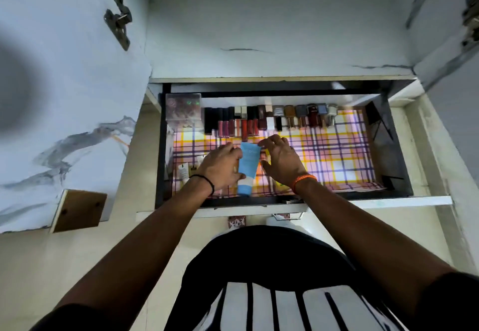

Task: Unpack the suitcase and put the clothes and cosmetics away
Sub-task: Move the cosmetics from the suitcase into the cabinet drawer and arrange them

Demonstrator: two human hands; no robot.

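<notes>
In the drawer: both hands are working over the left half, with the tube between them.
Cabinet (pixel 272 32): it is standing open above, its marbled doors swung out to either side.
Drawer (pixel 394 149): it is pulled out at waist height, with dark walls around a lit floor.
Liner (pixel 337 159): a pink, yellow and purple check is covering the floor; the right half is lying bare.
Back row (pixel 269 119): lip glosses and small bottles are standing side by side along the far wall, beside a clear box (pixel 183 109) in the left corner.
Left hand (pixel 220 167): it is gripping the tube, fingers curling round the lower body from the left.
Right hand (pixel 281 161): it is hovering just right of the tube with fingers loosely spread, fingertips near or touching the top edge; I cannot tell which.
Tube (pixel 247 168): the blue tube is sitting cap-end toward the person, nearly upright, just in front of the glosses.
Small tubes (pixel 184 171): pale ones are lying at the left wall, partly hidden by the left wrist.
Step, as I judge it: placing the tube among the cosmetics.
Doing it well: probably lowering it flat onto bare liner, clear of the glosses, and steadying the top with the right hand so the row is not knocked over before letting go.
</notes>
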